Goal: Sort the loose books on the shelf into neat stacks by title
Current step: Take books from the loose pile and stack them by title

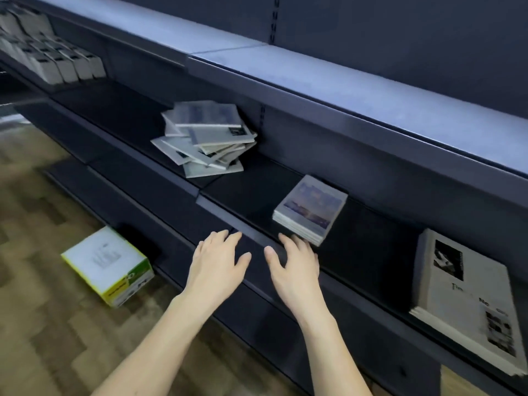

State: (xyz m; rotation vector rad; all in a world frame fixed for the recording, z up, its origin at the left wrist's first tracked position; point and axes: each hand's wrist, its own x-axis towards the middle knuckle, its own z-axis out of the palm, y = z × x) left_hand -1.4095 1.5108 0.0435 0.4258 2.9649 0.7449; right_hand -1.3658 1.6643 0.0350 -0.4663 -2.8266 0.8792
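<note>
A messy pile of several loose grey-and-white books (204, 138) lies fanned out on the dark shelf (251, 190), at its left part. To the right of it sits a neat small stack with a blue-purple cover (313, 208). Further right lies a stack of large white books with a black picture on the cover (468, 301). My left hand (218, 260) hovers open over the shelf's front edge. My right hand (294, 262) is open beside it, its fingertips just short of the near corner of the blue-covered stack. Both hands hold nothing.
A white and yellow-green box (108, 265) stands on the wooden floor under the shelves. Rows of grey upright items (57, 61) fill the shelf at far left. A pale upper shelf (314, 81) overhangs the books.
</note>
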